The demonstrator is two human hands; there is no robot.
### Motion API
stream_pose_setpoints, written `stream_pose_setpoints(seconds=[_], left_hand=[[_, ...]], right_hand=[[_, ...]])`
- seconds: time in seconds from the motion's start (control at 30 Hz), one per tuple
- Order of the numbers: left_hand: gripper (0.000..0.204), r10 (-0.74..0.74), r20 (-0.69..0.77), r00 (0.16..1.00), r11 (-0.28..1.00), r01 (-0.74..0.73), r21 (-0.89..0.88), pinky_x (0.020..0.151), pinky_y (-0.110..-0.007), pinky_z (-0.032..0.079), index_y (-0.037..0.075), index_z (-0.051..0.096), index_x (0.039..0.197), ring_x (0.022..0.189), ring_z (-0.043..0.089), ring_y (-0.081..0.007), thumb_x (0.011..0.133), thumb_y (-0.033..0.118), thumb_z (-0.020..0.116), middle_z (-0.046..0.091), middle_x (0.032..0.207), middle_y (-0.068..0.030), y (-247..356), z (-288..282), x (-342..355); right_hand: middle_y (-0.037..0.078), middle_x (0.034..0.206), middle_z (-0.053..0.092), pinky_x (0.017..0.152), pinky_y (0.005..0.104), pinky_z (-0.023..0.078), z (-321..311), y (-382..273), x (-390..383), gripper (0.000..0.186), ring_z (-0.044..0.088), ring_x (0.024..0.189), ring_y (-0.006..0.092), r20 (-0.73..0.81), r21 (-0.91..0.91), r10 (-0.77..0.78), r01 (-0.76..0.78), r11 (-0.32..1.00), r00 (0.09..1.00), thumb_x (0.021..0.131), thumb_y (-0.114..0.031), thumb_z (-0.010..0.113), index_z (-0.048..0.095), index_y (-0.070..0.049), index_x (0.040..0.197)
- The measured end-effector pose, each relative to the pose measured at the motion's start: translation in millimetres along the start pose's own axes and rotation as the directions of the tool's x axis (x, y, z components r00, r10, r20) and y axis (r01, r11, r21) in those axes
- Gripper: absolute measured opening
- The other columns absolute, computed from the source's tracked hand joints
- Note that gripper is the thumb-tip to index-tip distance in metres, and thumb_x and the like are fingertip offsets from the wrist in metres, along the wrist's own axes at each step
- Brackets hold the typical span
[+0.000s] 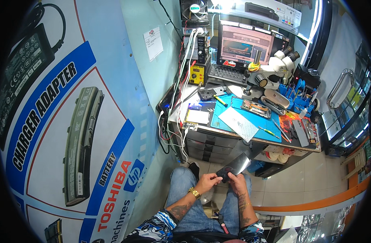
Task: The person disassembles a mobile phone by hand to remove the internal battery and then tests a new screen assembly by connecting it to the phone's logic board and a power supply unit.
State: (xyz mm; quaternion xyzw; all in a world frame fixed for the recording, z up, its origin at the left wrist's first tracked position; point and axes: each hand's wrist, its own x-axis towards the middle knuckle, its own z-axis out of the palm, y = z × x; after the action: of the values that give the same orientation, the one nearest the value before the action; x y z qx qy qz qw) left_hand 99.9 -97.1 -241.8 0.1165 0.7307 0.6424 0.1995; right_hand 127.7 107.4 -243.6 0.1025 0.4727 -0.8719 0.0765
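Note:
A dark, glossy phone (238, 164) is held low over my knees, in front of the desk. My right hand (236, 181) grips its lower end with the thumb on top. My left hand (209, 183), below a gold wristwatch (193, 192), has its fingertips closed at the phone's lower left edge. Nearest on the desk above them lie a white sheet (236, 121) on a blue mat (220, 110) and a slim green-handled tool (268, 131).
The desk holds a microscope (272, 69), laptop (244, 44), yellow-fronted power unit (197, 74), blue tool holder (292, 97), cables and phone parts. Drawers (205, 148) are underneath. A printed wall panel (124, 101) stands at left, a glass cabinet (347, 121) at right.

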Motion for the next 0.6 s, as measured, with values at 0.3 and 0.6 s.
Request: stream_pose_setpoints(seconds=[0.3, 0.6], left_hand=[[0.060, -0.017, 0.013, 1.000, 0.965, 0.020, -0.260, 0.067, -0.023, 0.053, -0.001, 0.051, 0.141, 0.076, 0.067, -0.0071, 0.090, 0.016, 0.077, 0.074, 0.084, -0.0040, 9.9, -1.8, -5.5], [0.043, 0.030, -0.112, 0.993, 0.999, -0.035, -0.042, 0.082, -0.027, 0.054, -0.004, 0.064, 0.125, 0.090, 0.067, -0.0120, 0.095, 0.025, 0.072, 0.073, 0.099, -0.0068, -8.3, -8.2, 10.7]], right_hand=[[0.008, 0.107, 0.072, 0.086, 0.0318, 0.054, 3.3, -4.8, -3.6, 0.024, 0.068, 0.095, 0.0172, 0.012, -0.048, 0.016, -0.015, 0.999, 1.000, 0.093, -0.010, 0.071, 0.068, 0.002, 0.113], [0.004, 0.101, 0.073, 0.084, 0.0286, 0.051, 13.9, 4.9, -13.3, 0.030, 0.065, 0.093, 0.0116, 0.084, -0.455, 0.059, -0.014, 0.890, 0.995, 0.087, -0.018, 0.077, 0.072, 0.002, 0.109]])
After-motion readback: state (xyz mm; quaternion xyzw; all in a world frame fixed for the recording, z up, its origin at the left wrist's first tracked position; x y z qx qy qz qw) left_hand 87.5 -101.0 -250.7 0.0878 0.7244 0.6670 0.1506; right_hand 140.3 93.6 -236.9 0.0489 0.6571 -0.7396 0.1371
